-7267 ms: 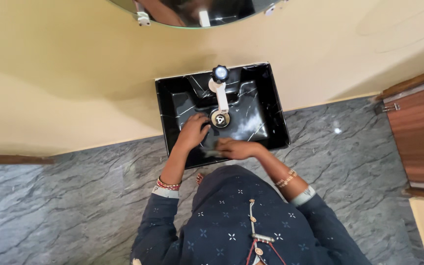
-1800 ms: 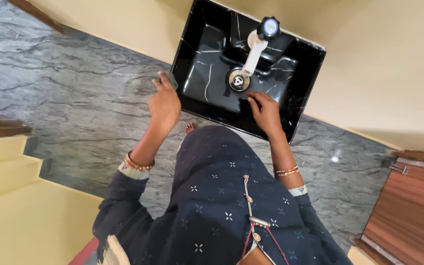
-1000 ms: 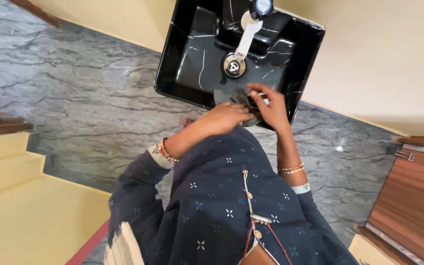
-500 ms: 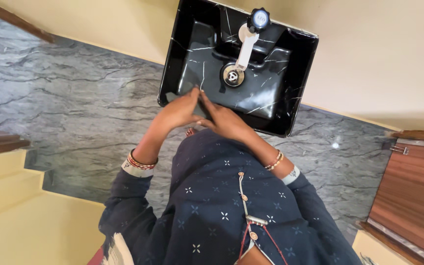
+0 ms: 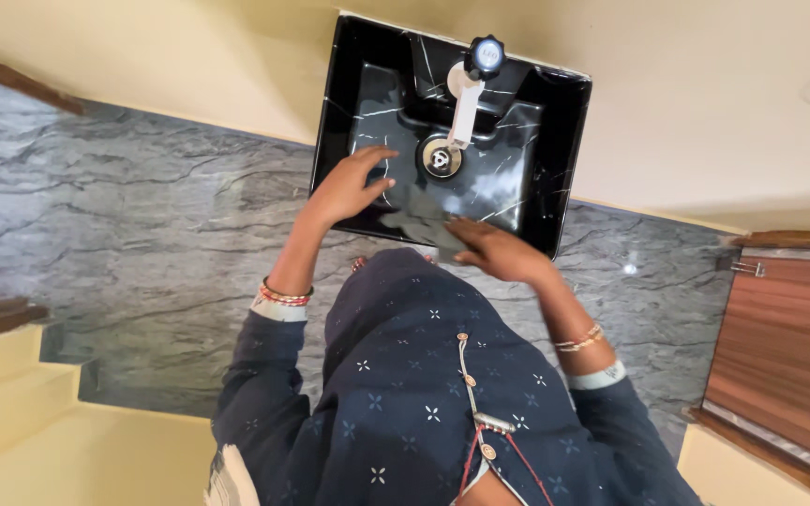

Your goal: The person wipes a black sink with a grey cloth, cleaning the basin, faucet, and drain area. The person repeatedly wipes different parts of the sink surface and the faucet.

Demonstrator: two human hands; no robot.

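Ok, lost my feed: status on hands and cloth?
Left hand spread open inside black basin. Right hand gripping grey cloth at front rim. White tap overhangs drain, clear of hands.

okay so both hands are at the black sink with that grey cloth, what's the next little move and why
Probably spread the grey cloth flat and sweep it along the near rim of the black sink. The cloth lies bunched on that front edge, the right hand presses its near end, and the left hand rests open just inside the basin beside it, so both hands look placed to guide a wipe.
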